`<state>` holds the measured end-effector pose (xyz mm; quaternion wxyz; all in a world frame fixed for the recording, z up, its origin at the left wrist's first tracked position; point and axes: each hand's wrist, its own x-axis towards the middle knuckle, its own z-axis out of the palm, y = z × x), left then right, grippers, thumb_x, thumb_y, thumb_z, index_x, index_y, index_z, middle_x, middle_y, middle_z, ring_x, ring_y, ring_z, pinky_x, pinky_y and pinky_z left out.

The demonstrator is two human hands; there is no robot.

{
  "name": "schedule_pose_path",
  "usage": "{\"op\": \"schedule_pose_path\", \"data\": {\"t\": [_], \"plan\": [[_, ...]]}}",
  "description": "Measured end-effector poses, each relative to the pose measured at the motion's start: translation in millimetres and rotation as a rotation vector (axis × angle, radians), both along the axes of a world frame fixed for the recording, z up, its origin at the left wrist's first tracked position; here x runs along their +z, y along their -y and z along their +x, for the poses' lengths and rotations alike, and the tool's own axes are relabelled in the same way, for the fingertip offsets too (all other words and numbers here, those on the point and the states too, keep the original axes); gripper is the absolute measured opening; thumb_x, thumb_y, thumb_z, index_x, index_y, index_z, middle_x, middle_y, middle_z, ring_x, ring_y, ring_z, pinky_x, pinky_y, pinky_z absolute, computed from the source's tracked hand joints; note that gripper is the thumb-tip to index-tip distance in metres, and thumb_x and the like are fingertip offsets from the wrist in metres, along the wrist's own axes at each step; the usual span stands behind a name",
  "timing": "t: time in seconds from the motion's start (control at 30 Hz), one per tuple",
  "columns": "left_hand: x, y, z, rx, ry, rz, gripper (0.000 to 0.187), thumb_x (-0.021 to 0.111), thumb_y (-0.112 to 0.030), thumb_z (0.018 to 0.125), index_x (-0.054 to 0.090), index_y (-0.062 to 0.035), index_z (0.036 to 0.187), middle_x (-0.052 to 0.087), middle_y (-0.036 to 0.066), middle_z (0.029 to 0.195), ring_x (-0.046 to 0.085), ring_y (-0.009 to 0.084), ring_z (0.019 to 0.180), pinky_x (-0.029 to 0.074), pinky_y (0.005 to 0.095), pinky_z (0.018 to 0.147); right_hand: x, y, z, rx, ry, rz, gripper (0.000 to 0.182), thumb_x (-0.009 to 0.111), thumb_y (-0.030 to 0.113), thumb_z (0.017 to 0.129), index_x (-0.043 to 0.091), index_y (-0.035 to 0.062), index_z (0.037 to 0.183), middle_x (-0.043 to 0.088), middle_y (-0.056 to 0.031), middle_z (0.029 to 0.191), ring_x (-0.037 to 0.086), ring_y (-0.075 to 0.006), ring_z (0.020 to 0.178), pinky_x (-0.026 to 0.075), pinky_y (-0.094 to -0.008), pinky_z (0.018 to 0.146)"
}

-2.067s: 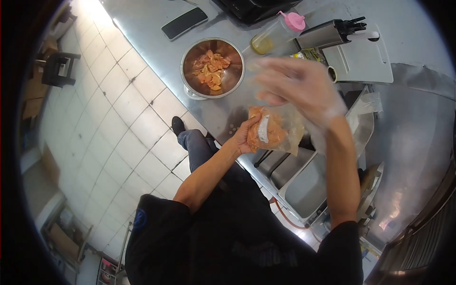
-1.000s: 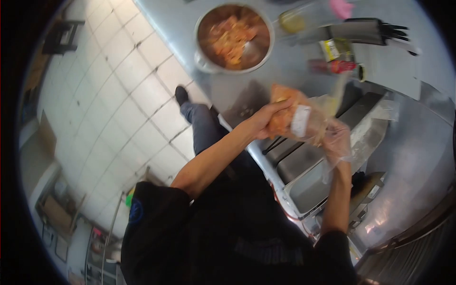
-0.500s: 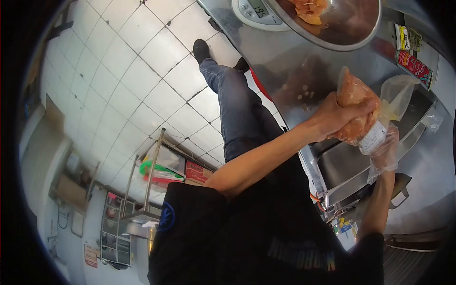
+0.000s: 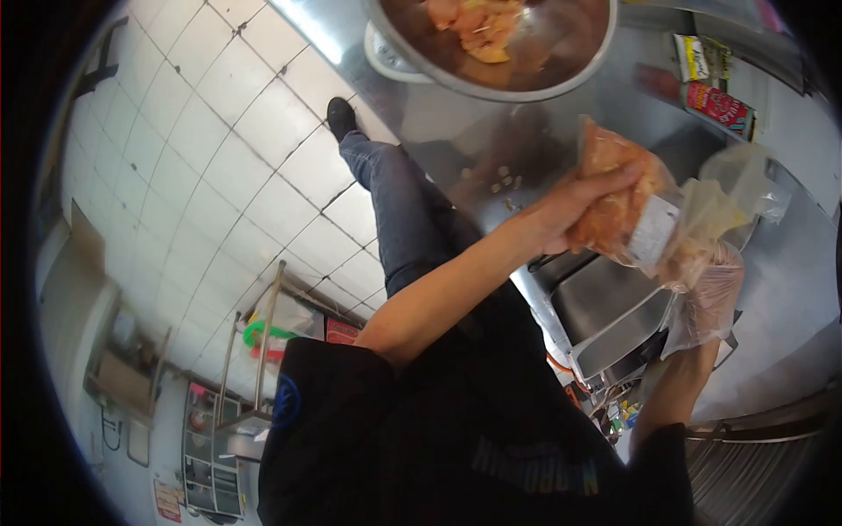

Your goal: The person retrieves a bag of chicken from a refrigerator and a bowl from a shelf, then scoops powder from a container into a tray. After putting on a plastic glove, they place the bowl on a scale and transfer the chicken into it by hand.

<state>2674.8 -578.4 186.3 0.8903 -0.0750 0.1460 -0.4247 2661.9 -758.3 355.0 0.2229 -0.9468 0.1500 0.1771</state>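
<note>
My left hand (image 4: 566, 206) grips a clear plastic bag of raw orange-pink meat pieces (image 4: 627, 197) with a white label, held above the steel counter (image 4: 456, 149). My right hand (image 4: 706, 285), inside a thin plastic glove, holds the lower, open end of the same bag from below. A steel bowl (image 4: 517, 79) with more of the meat pieces sits on a scale (image 4: 386, 57) at the top of the view.
Two printed packets (image 4: 715, 105) lie on the counter at the upper right. A steel machine with a rectangular tray (image 4: 605, 307) sits below the bag. White tiled floor and a wire shelf rack (image 4: 254, 351) lie to the left.
My head has tilted down, so the bowl moved to the top edge. Both hands came together on the bag; the right hand dropped from a raised blur to under the bag.
</note>
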Motion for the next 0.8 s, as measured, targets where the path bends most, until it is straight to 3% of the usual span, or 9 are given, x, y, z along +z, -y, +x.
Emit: {"op": "schedule_pose_path", "data": {"t": [0.1,0.17,0.27,0.43,0.5,0.57,0.6,0.73,0.8], "plan": [[-11,-2,-1,-0.083,-0.078,0.012,0.054,0.068,-0.047,0.086,0.054,-0.0084,0.121,0.064,0.008,0.11,0.066,0.0198,0.098,0.057,0.0386,0.083,12,-31,5,-0.279,0.122,0.247,0.02,0.079,0.009,0.073,0.065,-0.0009,0.083,0.066,-0.007,0.084,0.063,-0.0139,0.069,0.05,-0.0257,0.064],[-5,-14,8,-0.073,-0.129,0.028,0.054,0.065,-0.05,0.088,0.054,-0.0092,0.122,0.064,0.009,0.111,0.066,0.0219,0.101,0.056,0.0417,0.087,27,-49,16,-0.611,0.065,0.484,0.018,0.078,0.002,0.071,0.062,-0.0021,0.08,0.066,-0.0135,0.084,0.064,-0.0196,0.068,0.053,-0.0276,0.064],[-8,-20,14,-0.008,-0.164,0.003,0.054,0.064,-0.049,0.088,0.054,-0.0096,0.124,0.064,0.01,0.112,0.065,0.0238,0.103,0.054,0.0442,0.091,58,-49,27,-0.616,0.066,0.703,0.023,0.079,-0.002,0.066,0.065,-0.0096,0.083,0.068,-0.019,0.085,0.067,-0.0219,0.065,0.051,-0.025,0.053],[-16,-16,12,-0.007,-0.092,0.087,0.059,0.063,-0.052,0.088,0.052,-0.0099,0.128,0.061,0.01,0.119,0.061,0.0265,0.111,0.05,0.0482,0.096,76,-100,62,-0.446,0.152,0.635,0.025,0.08,0.001,0.067,0.068,-0.0063,0.087,0.069,-0.0158,0.087,0.069,-0.0217,0.07,0.054,-0.0255,0.059],[-21,-8,10,-0.035,-0.062,0.072,0.066,0.065,-0.055,0.084,0.051,-0.0105,0.131,0.06,0.011,0.125,0.059,0.0271,0.114,0.047,0.049,0.099,54,-124,87,-0.094,0.209,0.469,0.026,0.079,0.004,0.069,0.07,-0.003,0.093,0.07,-0.0124,0.089,0.07,-0.0205,0.081,0.055,-0.0283,0.072],[-11,-7,11,-0.004,-0.082,0.067,0.057,0.064,-0.051,0.087,0.054,-0.0093,0.125,0.063,0.01,0.116,0.063,0.0254,0.107,0.051,0.0458,0.095,23,-144,115,0.177,0.224,0.444,0.038,0.08,0.001,0.071,0.067,-0.0061,0.105,0.07,-0.0118,0.096,0.069,-0.0168,0.079,0.055,-0.025,0.067],[-7,-6,11,0.018,-0.102,0.036,0.049,0.062,-0.047,0.09,0.057,-0.008,0.119,0.066,0.009,0.107,0.066,0.0237,0.099,0.054,0.0427,0.09,13,-162,126,0.19,0.172,0.436,0.039,0.079,0.003,0.071,0.067,-0.004,0.107,0.07,-0.0105,0.099,0.068,-0.0153,0.082,0.055,-0.0249,0.071],[-30,4,-5,0.016,-0.033,0.131,0.045,0.059,-0.039,0.093,0.054,-0.0058,0.123,0.064,0.01,0.114,0.065,0.0222,0.103,0.054,0.0406,0.092,-30,-201,152,0.295,0.101,0.447,0.043,0.075,0.005,0.072,0.067,-0.0001,0.114,0.07,-0.0099,0.107,0.066,-0.0153,0.093,0.053,-0.0242,0.08],[-37,1,-7,-0.064,-0.072,0.007,0.044,0.058,-0.036,0.093,0.053,-0.0055,0.124,0.063,0.01,0.114,0.064,0.022,0.104,0.053,0.0396,0.093,-47,-210,158,0.381,0.089,0.458,0.047,0.072,0.005,0.072,0.066,0.0015,0.118,0.069,-0.0106,0.112,0.065,-0.0168,0.1,0.052,-0.0236,0.085]]}}
